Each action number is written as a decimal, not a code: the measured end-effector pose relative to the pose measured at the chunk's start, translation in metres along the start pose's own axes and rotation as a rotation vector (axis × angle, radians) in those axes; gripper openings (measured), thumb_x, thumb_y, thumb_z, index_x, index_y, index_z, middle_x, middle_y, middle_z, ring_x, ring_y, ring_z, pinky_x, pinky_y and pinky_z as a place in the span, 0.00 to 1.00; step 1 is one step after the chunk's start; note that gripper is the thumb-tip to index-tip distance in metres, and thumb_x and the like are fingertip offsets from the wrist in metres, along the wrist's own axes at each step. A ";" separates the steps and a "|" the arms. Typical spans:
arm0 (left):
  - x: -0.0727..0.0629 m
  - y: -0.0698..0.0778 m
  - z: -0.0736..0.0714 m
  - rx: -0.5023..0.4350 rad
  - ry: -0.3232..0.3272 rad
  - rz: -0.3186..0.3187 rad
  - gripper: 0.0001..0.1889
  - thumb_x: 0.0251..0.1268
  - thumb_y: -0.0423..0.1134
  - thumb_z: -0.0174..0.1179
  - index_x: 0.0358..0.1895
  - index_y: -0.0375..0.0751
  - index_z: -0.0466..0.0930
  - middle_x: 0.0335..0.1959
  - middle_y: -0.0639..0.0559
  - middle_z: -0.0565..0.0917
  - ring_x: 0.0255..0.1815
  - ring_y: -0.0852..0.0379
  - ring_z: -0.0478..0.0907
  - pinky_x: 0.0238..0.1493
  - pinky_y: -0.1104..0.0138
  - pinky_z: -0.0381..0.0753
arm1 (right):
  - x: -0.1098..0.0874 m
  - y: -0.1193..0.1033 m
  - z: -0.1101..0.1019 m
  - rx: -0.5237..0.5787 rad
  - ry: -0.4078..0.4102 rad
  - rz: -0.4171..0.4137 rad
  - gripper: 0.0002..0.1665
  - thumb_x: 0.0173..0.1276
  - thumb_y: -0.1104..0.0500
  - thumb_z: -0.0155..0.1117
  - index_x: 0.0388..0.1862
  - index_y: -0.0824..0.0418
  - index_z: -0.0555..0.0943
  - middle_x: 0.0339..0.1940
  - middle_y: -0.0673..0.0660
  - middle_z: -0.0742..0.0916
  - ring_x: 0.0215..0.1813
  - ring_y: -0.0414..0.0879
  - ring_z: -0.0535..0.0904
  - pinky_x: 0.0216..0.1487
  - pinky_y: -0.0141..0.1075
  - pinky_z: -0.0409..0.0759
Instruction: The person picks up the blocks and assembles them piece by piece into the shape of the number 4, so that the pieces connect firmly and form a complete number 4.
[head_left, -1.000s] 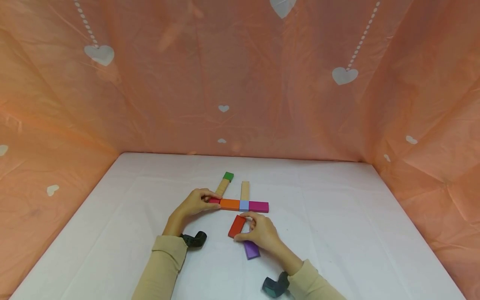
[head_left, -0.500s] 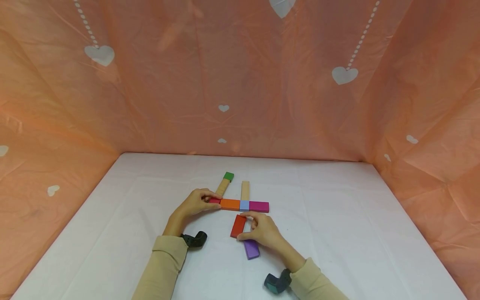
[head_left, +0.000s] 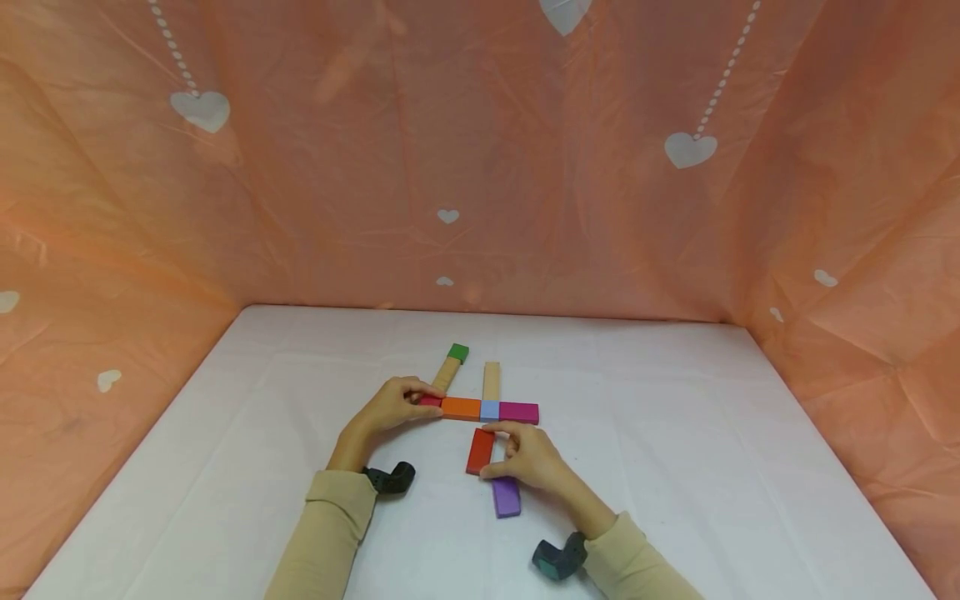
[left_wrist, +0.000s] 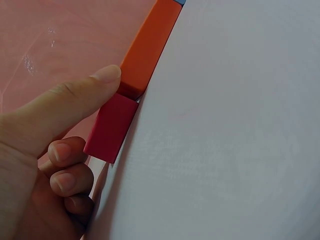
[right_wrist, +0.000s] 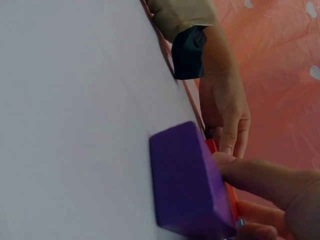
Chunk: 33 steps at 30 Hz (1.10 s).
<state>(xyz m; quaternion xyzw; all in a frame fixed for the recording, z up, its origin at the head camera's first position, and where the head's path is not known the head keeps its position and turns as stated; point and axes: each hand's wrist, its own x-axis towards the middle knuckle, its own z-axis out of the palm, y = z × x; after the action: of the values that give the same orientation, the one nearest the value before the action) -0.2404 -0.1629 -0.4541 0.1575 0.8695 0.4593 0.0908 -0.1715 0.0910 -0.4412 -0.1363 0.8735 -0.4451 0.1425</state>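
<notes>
My left hand (head_left: 385, 408) holds a small crimson block (left_wrist: 112, 127) between thumb and fingers, at the left end of a row. In line with it lie an orange block (head_left: 461, 408), a light blue block (head_left: 490, 410) and a magenta block (head_left: 519, 412). Nearer to me, my right hand (head_left: 534, 458) pinches a red block (head_left: 480, 452) by its two short ends, thumb at the near one. The far end of that block is just short of the row. A purple block (head_left: 507, 498) lies close by the right thumb, large in the right wrist view.
Behind the row, a plain wooden block (head_left: 447, 375) slants away with a green block (head_left: 458, 353) at its far end. A second wooden block (head_left: 491, 381) runs straight back from the light blue one. Orange cloth (head_left: 480, 167) hangs behind the white table (head_left: 675, 433).
My right hand has shifted the red block slightly to the right and turned it straighter toward the row. My left hand stays where it was.
</notes>
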 end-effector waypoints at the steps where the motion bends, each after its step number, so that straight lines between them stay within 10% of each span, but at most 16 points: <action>1: 0.000 0.000 0.000 -0.002 0.000 0.000 0.15 0.55 0.38 0.70 0.46 0.37 0.86 0.31 0.50 0.73 0.35 0.58 0.64 0.33 0.72 0.63 | 0.000 0.000 -0.001 0.001 -0.003 0.000 0.35 0.49 0.57 0.79 0.58 0.62 0.79 0.14 0.47 0.65 0.19 0.40 0.58 0.21 0.27 0.54; 33: 0.000 0.000 0.000 0.007 0.000 -0.009 0.15 0.55 0.38 0.69 0.46 0.39 0.86 0.35 0.48 0.76 0.37 0.56 0.64 0.36 0.71 0.63 | 0.002 0.002 -0.011 -0.036 -0.042 0.007 0.34 0.49 0.58 0.78 0.58 0.58 0.81 0.13 0.47 0.62 0.20 0.41 0.57 0.23 0.27 0.54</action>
<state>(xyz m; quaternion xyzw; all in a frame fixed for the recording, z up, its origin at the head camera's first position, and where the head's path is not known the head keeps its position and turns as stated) -0.2403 -0.1628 -0.4544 0.1539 0.8719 0.4556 0.0923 -0.1778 0.0998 -0.4368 -0.1451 0.8786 -0.4260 0.1600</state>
